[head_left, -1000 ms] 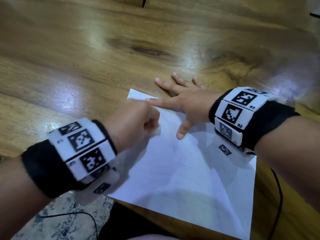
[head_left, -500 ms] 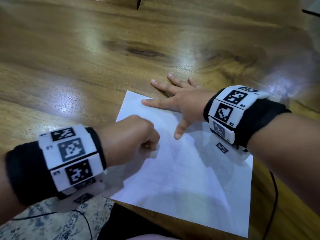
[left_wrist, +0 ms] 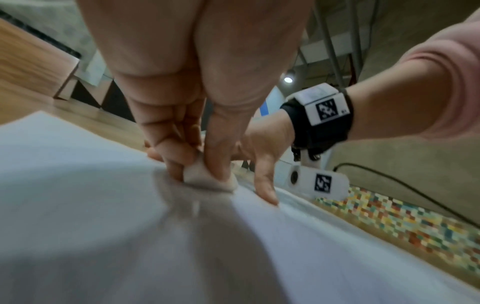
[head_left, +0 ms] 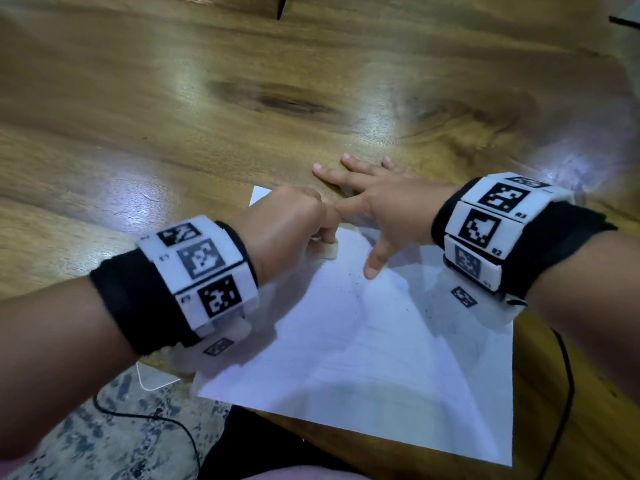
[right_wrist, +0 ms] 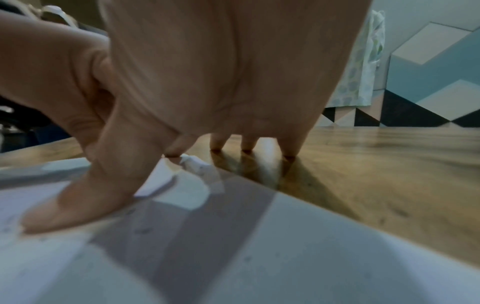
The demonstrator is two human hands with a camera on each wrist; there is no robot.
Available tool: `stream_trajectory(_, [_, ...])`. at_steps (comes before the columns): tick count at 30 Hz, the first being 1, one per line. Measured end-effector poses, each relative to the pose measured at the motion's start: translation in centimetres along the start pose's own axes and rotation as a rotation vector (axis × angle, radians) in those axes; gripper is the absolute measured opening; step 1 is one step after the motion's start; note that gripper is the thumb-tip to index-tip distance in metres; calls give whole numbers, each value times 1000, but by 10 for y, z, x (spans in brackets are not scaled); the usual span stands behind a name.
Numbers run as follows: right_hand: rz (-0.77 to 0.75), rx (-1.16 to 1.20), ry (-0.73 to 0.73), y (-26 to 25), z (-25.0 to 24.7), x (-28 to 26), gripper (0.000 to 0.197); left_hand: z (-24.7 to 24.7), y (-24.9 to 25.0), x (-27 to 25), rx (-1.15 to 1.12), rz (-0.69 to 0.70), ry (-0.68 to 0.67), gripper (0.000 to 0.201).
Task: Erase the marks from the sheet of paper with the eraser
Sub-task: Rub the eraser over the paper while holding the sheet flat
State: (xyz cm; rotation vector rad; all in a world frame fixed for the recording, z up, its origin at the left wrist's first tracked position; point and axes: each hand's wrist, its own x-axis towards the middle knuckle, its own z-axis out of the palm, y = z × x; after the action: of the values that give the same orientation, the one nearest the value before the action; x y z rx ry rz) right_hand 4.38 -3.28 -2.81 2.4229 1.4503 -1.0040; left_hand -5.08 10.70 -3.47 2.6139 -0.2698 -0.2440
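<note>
Glossy wooden table (head_left: 173,109) with dark knots in the grain, patterned wall tiles beyond in the right wrist view. White sheet (head_left: 363,341) near the table's near edge, one corner hanging past it; faint grey marks and dark crumbs scattered across the middle. Far corner of the sheet torn and crumpled, seen in the right wrist view just beside the index fingertip.

Left hand (head_left: 287,226) curled into a fist near the sheet's far corner, thumb and fingers pinching a small white eraser (head_left: 329,251), pressed down on the paper; in the left wrist view eraser (left_wrist: 207,179) squeezed between thumb and fingertips, touching the sheet.

Right hand (head_left: 381,209) spread flat, fingers straight: thumb tip pressing on the sheet just beside the eraser, index along the sheet's far edge, other three fingers resting on bare wood past that edge. Left knuckles touching or overlapping the right index finger, hiding part of the far corner.

White marker bands with black straps on both wrists. Black cable (head_left: 568,393) trailing off the table's right side, another cable (head_left: 145,415) over speckled floor (head_left: 86,438) below the near edge.
</note>
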Motion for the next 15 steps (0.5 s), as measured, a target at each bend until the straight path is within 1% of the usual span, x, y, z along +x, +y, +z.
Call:
stream_trajectory(2, [16, -23, -16, -1, -1, 1, 101, -7, 0, 12, 19, -22, -36, 11])
stream_trajectory(4, [25, -23, -8, -1, -1, 2, 99, -12, 0, 22, 23, -32, -29, 17])
stream_trajectory(6, [14, -10, 0, 1, 0, 2, 100, -8, 2, 15, -32, -21, -19, 25])
stream_trajectory(7, [8, -8, -1, 2, 1, 2, 103, -5, 3, 4, -78, 6, -22, 25])
stream_trajectory(8, [5, -11, -5, 3, 1, 2, 108, -1, 4, -10, -98, 38, -54, 22])
stream_trajectory(11, [3, -16, -11, 5, 3, 4, 112, 8, 9, -47, -117, 45, -310, 19])
stream_trajectory(12, [3, -10, -10, 5, 3, 5, 113, 9, 7, -47, -132, 35, -326, 14])
stream_trajectory(13, [2, -3, -8, 6, 3, 5, 112, 7, 6, -40, -119, 36, -286, 9])
stream_trajectory(15, [-2, 4, -4, 5, 3, 5, 108, 3, 6, -15, -59, 33, -126, 9])
